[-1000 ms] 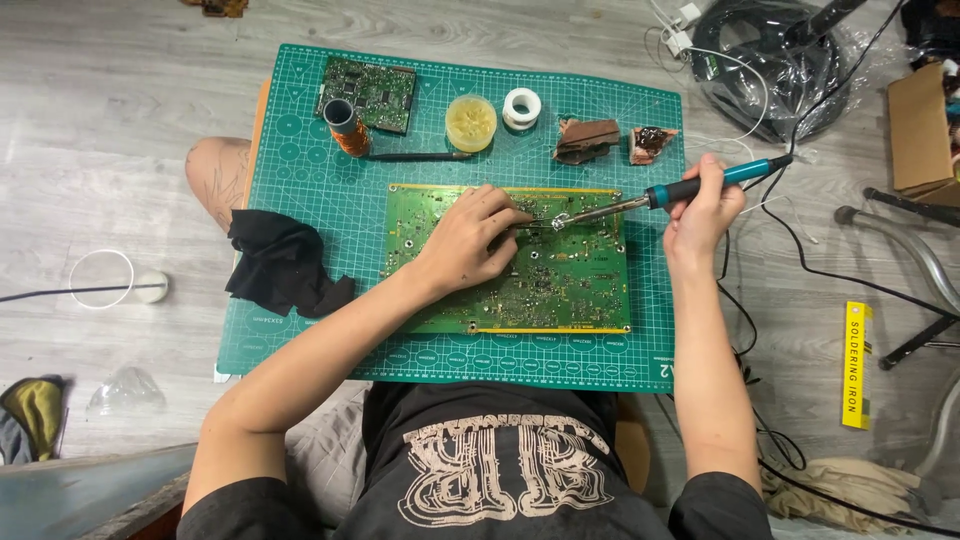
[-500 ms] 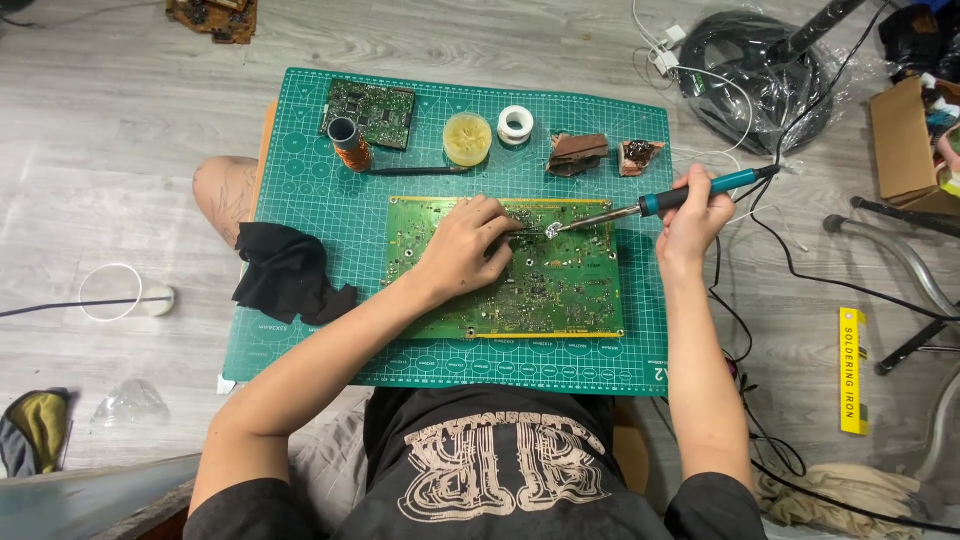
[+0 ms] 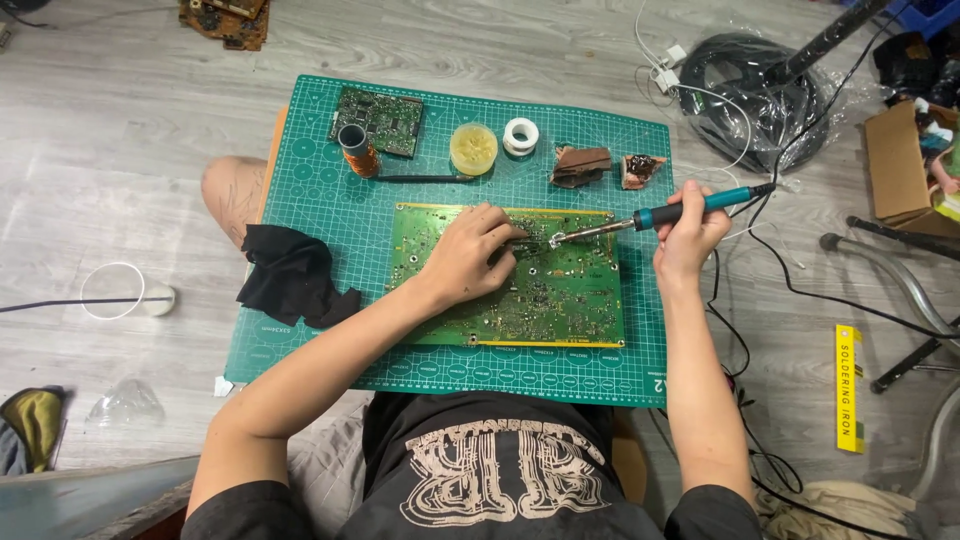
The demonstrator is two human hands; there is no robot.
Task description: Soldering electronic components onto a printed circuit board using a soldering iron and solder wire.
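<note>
A large green circuit board (image 3: 560, 300) lies on a green cutting mat (image 3: 320, 200) on the floor. My left hand (image 3: 468, 257) rests on the board's upper middle, fingers pinched around a thin dark tool or wire that points right. My right hand (image 3: 685, 232) grips a soldering iron (image 3: 660, 213) with a teal and black handle. Its metal tip touches the board just right of my left fingertips. The iron's cable runs off to the upper right.
Along the mat's far edge sit a smaller circuit board (image 3: 380, 120), a copper coil (image 3: 356, 150), a yellow flux tin (image 3: 473, 148), a solder spool (image 3: 520, 136) and brown scraps (image 3: 582, 165). A black cloth (image 3: 290, 275) lies at left, coiled cables (image 3: 750, 90) at upper right, a cardboard box (image 3: 900, 160) at far right.
Both hands stay on the board with the iron's tip at the same spot. The view has shifted slightly, so everything sits a little lower in frame.
</note>
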